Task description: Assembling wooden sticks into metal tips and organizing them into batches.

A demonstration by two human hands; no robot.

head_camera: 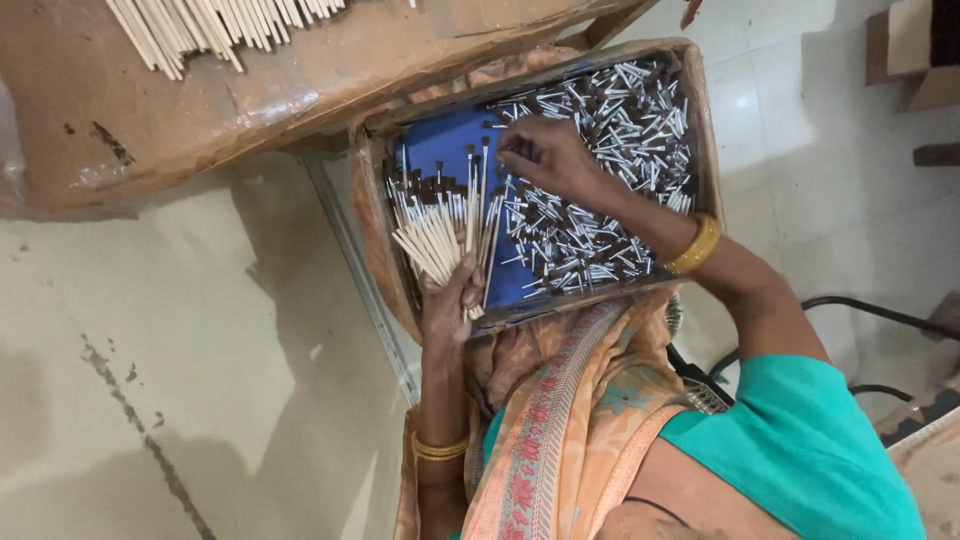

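A cardboard box (pixel 700 120) with a blue lining rests on my lap. It holds a heap of small brush heads (pixel 620 110) with silver ferrules and dark bristles. My left hand (pixel 450 300) grips a bundle of pale wooden sticks (pixel 435 235) at the box's left side, several of them tipped with dark brush heads. My right hand (pixel 545 155) is over the middle of the box, its fingertips pinched on a small brush head at the heap's left edge. Both wrists wear gold bangles.
A brown cardboard-covered surface (pixel 200 90) lies at the top left, with several loose pale sticks (pixel 210 25) on it. Pale floor tiles (pixel 180 350) spread to the left and right. A cardboard carton (pixel 915 50) stands at the top right, and dark cables (pixel 860 305) run at the right.
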